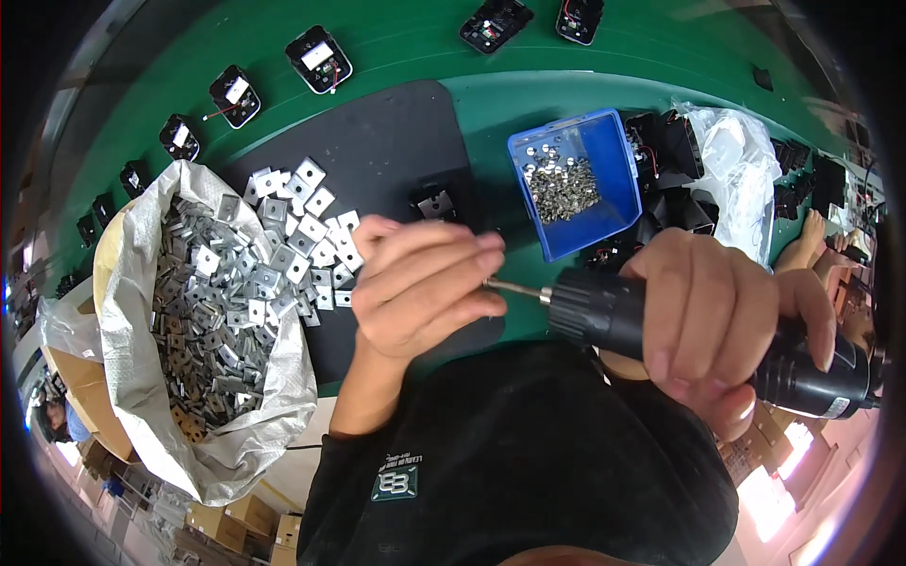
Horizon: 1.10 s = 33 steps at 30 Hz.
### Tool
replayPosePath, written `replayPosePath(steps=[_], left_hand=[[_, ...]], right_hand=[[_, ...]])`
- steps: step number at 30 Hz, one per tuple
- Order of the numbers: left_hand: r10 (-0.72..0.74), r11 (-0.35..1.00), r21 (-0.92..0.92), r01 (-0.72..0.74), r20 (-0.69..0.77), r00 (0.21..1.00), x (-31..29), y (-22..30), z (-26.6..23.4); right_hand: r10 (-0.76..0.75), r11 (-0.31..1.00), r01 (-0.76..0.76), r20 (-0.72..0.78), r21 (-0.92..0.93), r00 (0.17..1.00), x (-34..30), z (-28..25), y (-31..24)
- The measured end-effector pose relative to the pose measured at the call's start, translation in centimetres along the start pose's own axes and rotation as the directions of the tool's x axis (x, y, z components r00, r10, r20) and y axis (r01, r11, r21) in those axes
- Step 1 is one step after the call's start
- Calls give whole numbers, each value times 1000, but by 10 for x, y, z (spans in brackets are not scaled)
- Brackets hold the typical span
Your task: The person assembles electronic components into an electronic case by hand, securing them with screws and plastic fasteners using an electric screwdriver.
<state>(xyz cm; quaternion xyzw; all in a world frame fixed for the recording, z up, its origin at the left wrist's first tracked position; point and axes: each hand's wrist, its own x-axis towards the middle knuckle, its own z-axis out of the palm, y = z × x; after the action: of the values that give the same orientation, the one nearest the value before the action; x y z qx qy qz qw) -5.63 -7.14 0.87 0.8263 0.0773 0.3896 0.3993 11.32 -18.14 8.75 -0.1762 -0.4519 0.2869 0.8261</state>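
- The left hand [425, 283] is raised above the near edge of the desk [500, 104], its fingers bent and drawn close together, not spread; whether they pinch something small I cannot tell.
- The bit [517, 290] points at the left fingertips — its very tip is hidden there, so contact cannot be told.
- The right hand [708, 316] is wrapped around the black driver [595, 311], fingers curled closed over its body; the driver lies nearly level, bit toward the left hand.
- Just beyond the left hand, a dark part [434, 203] with a metal piece in it sits on the black mat [377, 132].
- Loose metal plates [307, 226] lie scattered on the mat, left of that part — beside them stands a white sack [132, 330] full of more.
- Beyond the driver, the blue bin [618, 179] holds small screws [566, 191].
- Black housings [319, 58] stand apart along the desk's far side.
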Motion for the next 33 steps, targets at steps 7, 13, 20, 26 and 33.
replayPosePath(steps=[7,13,20,26,33], left_hand=[[-387,855,474,210,316,866,-12,-28,-16],[-382,873,423,244,282,880,-3,-22,-11],[-367,881,406,244,258,894,-3,-23,-10],[-329,893,393,221,233,915,-3,-26,-8],[-284,901,399,172,240,928,3,-25,-5]], right_hand=[[112,931,-145,-115,-336,987,-13,0,33],[188,894,-208,-88,-397,978,-26,-8,58],[224,887,-248,-106,-389,969,-27,-9,63],[233,871,-210,-1,-444,972,-24,-7,64],[159,893,-104,92,-438,983,-29,-16,70]])
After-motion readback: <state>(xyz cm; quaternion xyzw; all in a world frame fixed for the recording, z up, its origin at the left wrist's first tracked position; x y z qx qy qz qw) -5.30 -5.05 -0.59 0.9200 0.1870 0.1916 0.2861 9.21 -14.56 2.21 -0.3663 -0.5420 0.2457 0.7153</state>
